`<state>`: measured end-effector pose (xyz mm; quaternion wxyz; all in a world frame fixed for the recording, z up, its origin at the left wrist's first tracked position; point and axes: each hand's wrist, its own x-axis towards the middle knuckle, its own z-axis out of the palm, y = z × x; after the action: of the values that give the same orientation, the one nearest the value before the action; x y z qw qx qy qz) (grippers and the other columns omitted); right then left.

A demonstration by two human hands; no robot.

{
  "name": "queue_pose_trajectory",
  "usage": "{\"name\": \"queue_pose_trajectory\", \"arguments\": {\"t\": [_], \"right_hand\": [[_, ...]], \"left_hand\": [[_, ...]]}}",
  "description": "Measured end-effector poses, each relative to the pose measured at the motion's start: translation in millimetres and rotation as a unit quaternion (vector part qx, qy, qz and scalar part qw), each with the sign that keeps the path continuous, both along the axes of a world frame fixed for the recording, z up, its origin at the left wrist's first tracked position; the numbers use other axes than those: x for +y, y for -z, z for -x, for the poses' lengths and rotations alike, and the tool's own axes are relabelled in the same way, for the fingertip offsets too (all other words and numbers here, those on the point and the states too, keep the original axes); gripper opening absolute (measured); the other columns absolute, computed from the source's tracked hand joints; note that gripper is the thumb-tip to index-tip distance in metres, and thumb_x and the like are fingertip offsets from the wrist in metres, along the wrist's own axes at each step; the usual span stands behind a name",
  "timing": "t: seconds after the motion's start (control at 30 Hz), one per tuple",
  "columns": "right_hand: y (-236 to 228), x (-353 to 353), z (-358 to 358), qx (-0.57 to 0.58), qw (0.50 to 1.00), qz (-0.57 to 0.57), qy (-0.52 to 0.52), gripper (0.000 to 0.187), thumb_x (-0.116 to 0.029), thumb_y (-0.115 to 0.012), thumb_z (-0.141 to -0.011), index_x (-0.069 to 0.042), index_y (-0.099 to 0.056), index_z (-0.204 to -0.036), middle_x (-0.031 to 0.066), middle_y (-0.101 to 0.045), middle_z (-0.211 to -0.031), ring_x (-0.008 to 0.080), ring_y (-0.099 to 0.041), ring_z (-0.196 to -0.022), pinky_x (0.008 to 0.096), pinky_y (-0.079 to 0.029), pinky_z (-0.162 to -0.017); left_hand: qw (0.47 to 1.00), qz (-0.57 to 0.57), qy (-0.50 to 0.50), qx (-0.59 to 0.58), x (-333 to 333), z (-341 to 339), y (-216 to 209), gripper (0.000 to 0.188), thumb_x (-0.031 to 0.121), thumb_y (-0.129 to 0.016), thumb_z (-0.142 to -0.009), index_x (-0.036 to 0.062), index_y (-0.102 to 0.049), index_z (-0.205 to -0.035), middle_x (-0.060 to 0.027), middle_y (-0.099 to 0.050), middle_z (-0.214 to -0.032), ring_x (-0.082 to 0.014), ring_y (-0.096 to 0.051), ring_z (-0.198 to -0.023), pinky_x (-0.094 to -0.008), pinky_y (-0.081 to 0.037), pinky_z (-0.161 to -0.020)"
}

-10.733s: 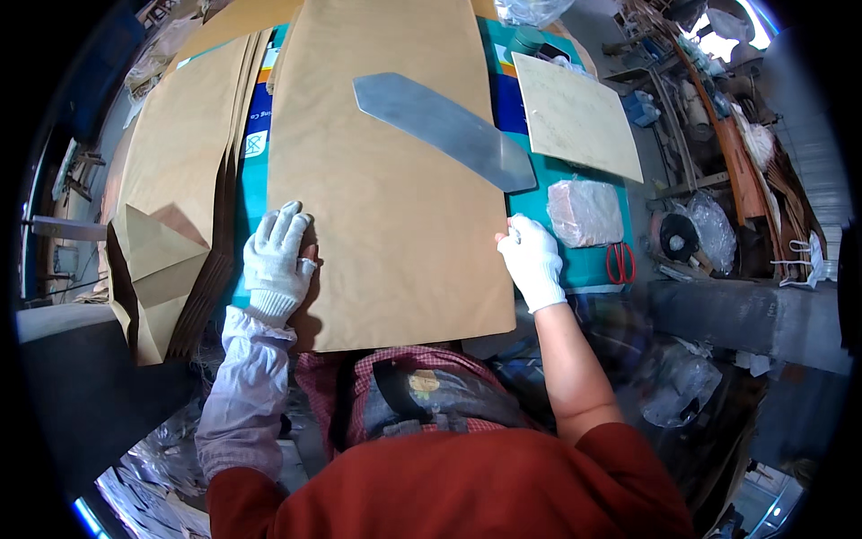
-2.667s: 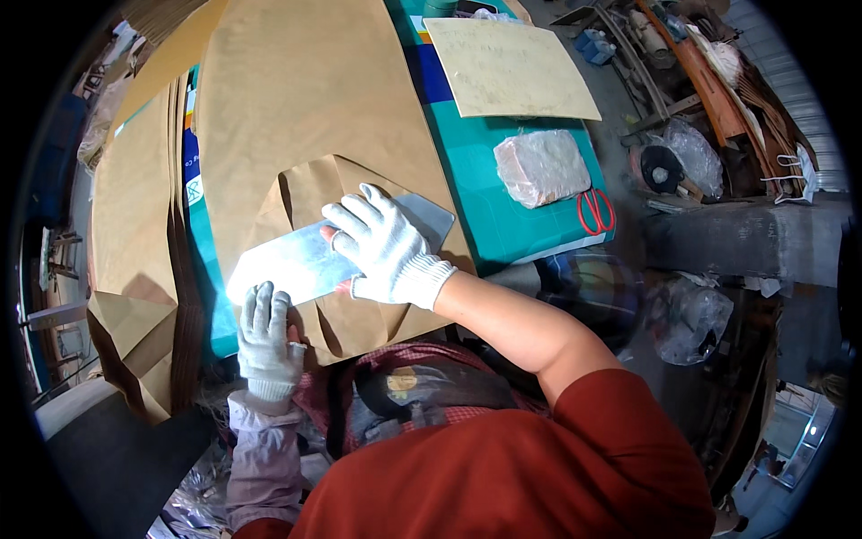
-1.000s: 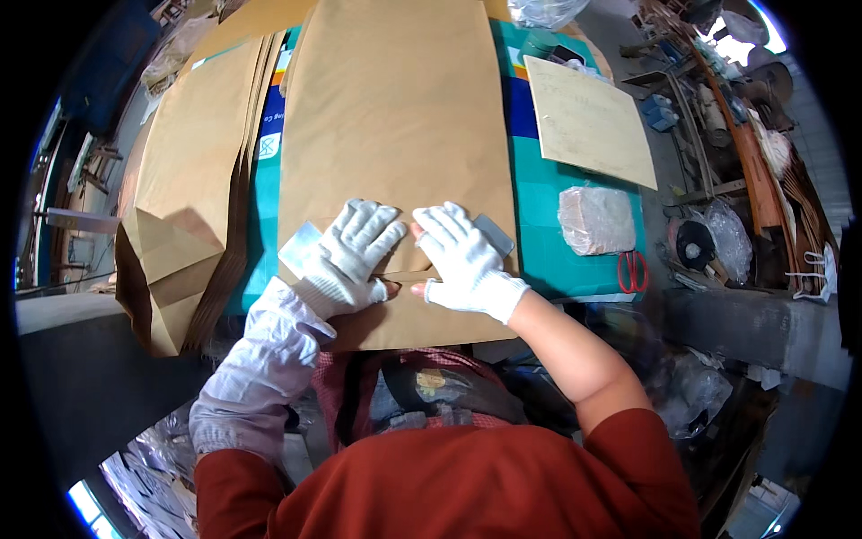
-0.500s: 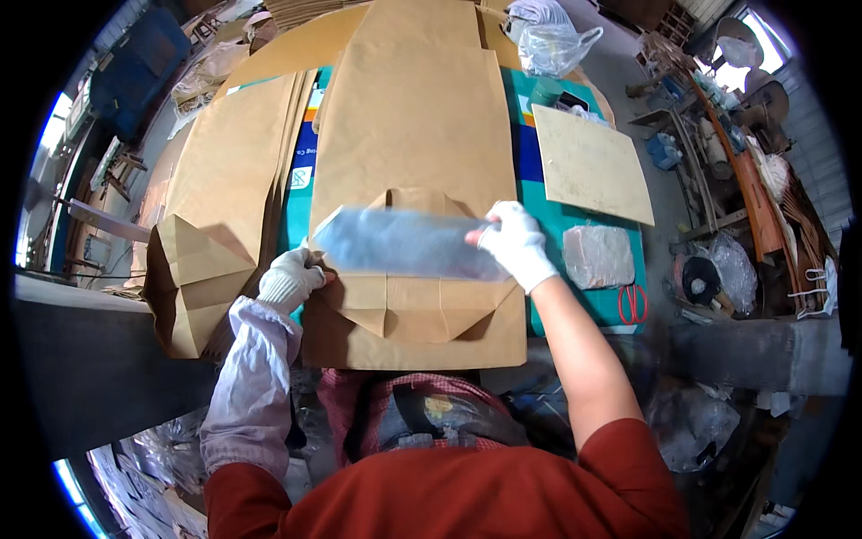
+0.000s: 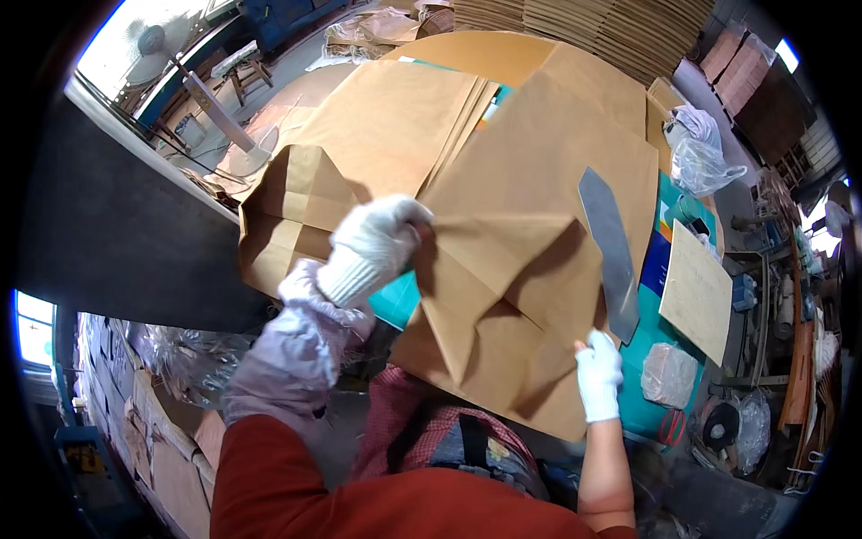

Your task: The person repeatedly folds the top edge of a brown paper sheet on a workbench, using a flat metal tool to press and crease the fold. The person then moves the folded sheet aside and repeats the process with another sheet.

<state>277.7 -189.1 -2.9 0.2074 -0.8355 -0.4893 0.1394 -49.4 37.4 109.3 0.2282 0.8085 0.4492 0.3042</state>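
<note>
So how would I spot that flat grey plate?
Find the long brown paper sack with the raised, creased end in front of the person. Along its right side, just beyond the right hand, lies a long narrow plate. It is the bluish-grey one with a pointed far end, unlike the squarer cream board to its right.

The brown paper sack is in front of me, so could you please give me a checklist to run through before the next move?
1. Left hand on the paper sack: ok, closed on the lifted paper.
2. Right hand gripping the sack: cannot tell; it is at the near right edge, its hold unclear.
3. Metal plate free of both hands: ok, it lies along the sack's right side.
4. Near end lying flat: not ok, its folds stand up.
5. Red-handled scissors clear of the sack: ok, beside the wrapped block.
</note>
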Motion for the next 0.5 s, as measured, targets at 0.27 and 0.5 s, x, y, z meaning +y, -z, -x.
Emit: {"name": "queue_pose_trajectory", "arguments": {"t": [0.27,0.5], "right_hand": [[-74,217,181,0.121,0.971,-0.012,-0.206,0.048,-0.022,-0.057,-0.098,-0.019,-0.056,-0.146,0.0194,-0.068,-0.13,0.0418,-0.068,-0.113,0.0469,-0.056,-0.097],[-9,242,245,-0.094,0.935,0.009,-0.342,0.033,-0.014,-0.055,-0.097,-0.019,-0.069,-0.126,0.0151,-0.071,-0.117,0.0345,-0.071,-0.102,0.0454,-0.057,-0.088]], "left_hand": [[0.932,-0.093,-0.272,0.221,180,237,-33,0.014,0.021,-0.064,-0.101,0.0096,-0.068,-0.108,-0.0194,-0.072,-0.1,-0.0373,-0.069,-0.094,-0.042,-0.053,-0.084],[0.812,0.064,-0.299,0.498,192,270,104,0.027,0.029,-0.053,-0.101,0.0128,-0.07,-0.115,-0.019,-0.074,-0.111,-0.0395,-0.069,-0.111,-0.0463,-0.054,-0.097]]}}
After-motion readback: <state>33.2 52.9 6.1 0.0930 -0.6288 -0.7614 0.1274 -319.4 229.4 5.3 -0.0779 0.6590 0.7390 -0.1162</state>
